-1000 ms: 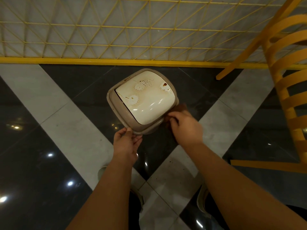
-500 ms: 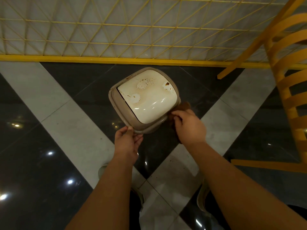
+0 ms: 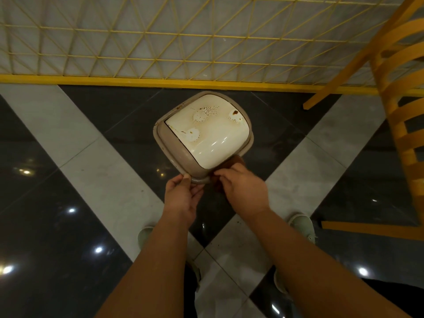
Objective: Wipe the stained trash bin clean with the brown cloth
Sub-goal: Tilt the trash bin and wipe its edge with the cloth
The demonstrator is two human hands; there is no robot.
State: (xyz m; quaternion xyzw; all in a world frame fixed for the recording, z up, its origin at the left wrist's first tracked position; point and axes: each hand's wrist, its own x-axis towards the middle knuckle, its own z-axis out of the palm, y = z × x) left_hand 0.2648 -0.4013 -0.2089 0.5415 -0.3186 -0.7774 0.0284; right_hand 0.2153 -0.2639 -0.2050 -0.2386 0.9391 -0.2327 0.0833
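Note:
A beige trash bin point(image 3: 169, 143) with a cream swing lid stands on the dark tiled floor, seen from above. Brown stains and pale rings mark the lid near its far edge. My left hand point(image 3: 182, 198) grips the bin's near rim, thumb on top. My right hand point(image 3: 243, 189) holds the brown cloth point(image 3: 234, 162) against the bin's near right side, just under the rim. Most of the cloth is hidden by my fingers.
A yellow wire fence point(image 3: 160, 42) with a yellow base bar runs across just behind the bin. A yellow slatted chair point(image 3: 403, 106) stands at the right. My shoes point(image 3: 302, 226) show on the grey and black floor tiles below.
My right hand with the cloth has slid left along the bin's near side toward my left hand. The bin has turned slightly. My left hand keeps its grip on the rim.

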